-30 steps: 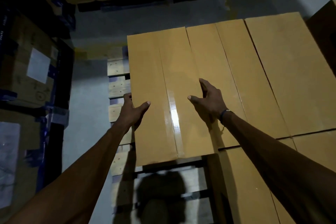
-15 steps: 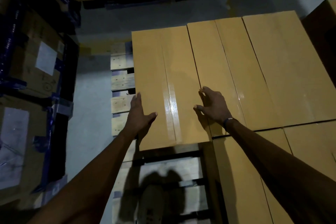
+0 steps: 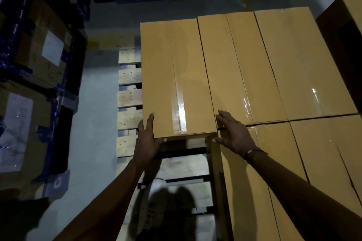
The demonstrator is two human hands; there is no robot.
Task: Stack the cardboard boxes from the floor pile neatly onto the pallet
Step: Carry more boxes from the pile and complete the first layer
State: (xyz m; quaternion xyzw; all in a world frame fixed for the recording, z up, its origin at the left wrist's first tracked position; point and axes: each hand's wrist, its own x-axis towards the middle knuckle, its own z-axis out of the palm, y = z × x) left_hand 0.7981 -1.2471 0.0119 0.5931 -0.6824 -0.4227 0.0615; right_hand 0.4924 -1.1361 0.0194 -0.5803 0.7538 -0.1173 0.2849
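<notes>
The cardboard box (image 3: 176, 76) is lying flat on the wooden pallet (image 3: 128, 100), its long side set against the neighbouring box (image 3: 241, 68) in the far row. The left hand (image 3: 147, 139) is applied to the near left corner of the box, with the fingers laid straight up the side edge and the thumb hooked under the near edge. The right hand (image 3: 233, 133) is spread, with straight fingers resting across the seam by the near right corner; nothing is pinched by it. The box is judged to be stiff and of moderate weight, since its lid remains flat under hand pressure. The taped seam (image 3: 179, 111), between the two hands, is glossy and is expected to be slippery, so bare cardboard at the corners and edges is recommended for any hold or push. A lower box (image 3: 274, 172) is located beneath and beside the right forearm. The box contents cannot be determined. The pallet boards beyond the left hand are only partly visible, and those nearer the person are obscured by deep shadow. The floor pile is not in view. Labelled cartons (image 3: 37, 55) far to the left are dim and their labels unreadable.
</notes>
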